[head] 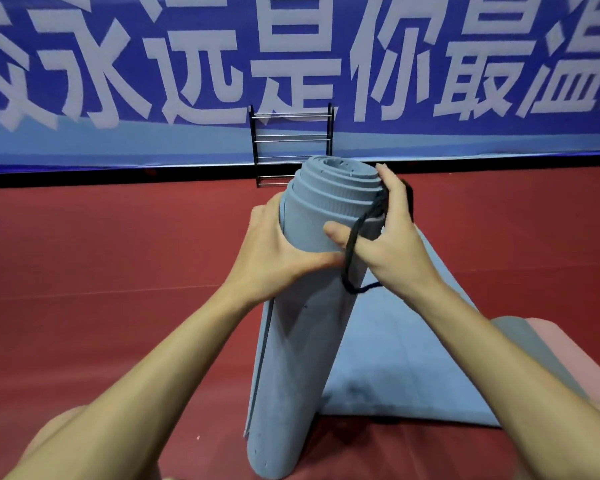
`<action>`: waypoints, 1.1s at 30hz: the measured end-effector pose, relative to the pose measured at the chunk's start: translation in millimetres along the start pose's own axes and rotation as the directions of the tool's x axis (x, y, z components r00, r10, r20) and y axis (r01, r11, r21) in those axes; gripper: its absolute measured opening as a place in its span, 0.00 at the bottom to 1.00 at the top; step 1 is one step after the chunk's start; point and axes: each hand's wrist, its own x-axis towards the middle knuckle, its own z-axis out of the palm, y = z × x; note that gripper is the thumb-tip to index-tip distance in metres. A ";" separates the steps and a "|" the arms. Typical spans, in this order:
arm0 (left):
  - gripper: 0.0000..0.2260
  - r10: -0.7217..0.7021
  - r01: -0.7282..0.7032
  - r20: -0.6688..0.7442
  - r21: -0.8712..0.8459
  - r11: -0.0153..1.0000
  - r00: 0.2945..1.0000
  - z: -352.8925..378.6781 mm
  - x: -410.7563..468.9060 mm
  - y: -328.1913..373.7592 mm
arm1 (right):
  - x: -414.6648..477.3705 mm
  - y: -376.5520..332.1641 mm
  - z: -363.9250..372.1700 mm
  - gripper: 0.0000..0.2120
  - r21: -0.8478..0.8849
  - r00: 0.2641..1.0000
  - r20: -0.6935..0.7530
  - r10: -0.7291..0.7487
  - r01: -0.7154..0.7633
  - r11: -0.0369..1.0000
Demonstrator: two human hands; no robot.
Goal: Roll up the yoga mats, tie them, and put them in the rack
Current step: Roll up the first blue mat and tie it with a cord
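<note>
While the rolled mat is stood upright on the floor, its left side is gripped by the left hand and a cord is pinched against its right by the right hand.

rolled foam yoga mat: grey-blue, ribbed
thin cord: black
floor: dark red
wall banner: blue, white characters
metal rack: black frame, silver bars

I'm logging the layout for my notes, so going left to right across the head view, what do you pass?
In order: left hand gripping the roll → rolled blue mat, stood on end → right hand hooking the black cord → pink mat at the right edge.
</note>
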 end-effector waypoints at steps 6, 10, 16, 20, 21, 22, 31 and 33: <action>0.36 -0.041 0.040 -0.034 -0.035 0.999 0.999 2.6 0.2 -2.2 | 33.1 -12.6 6.0 0.49 -0.015 0.993 0.019 0.118 -0.117 0.993; 0.27 -0.103 0.122 0.091 -0.242 0.963 0.991 -9.5 9.5 -0.8 | 39.0 -14.9 8.7 0.47 -0.032 0.991 -0.036 0.130 -0.131 0.991; 0.55 -0.042 0.043 -0.009 0.091 0.995 0.999 9.5 -14.0 5.1 | 35.7 -24.3 11.3 0.43 -0.042 0.993 -0.021 0.118 -0.119 0.992; 0.46 -0.016 0.016 0.001 0.134 0.991 1.000 9.3 -10.3 -0.6 | 31.2 -27.8 14.0 0.42 -0.120 0.995 -0.047 0.091 -0.096 0.988; 0.44 -0.006 0.003 0.029 0.126 0.992 1.000 8.0 -10.8 -1.4 | 30.4 -26.6 13.4 0.43 -0.124 0.995 -0.060 0.084 -0.091 0.988; 0.42 0.010 -0.016 0.048 0.118 0.993 0.999 6.3 -11.3 -1.6 | 29.9 -25.3 12.6 0.43 -0.121 0.994 -0.070 0.080 -0.088 0.989; 0.24 0.027 -0.046 -0.249 -0.070 0.996 0.968 8.1 -7.7 5.2 | 22.6 -5.5 -1.9 0.32 0.122 0.993 -0.105 0.043 -0.030 0.992; 0.20 -0.038 0.008 -0.314 -0.097 0.995 0.949 1.0 -1.7 7.4 | 25.2 -2.3 -7.0 0.23 0.207 0.993 -0.108 0.048 -0.025 0.978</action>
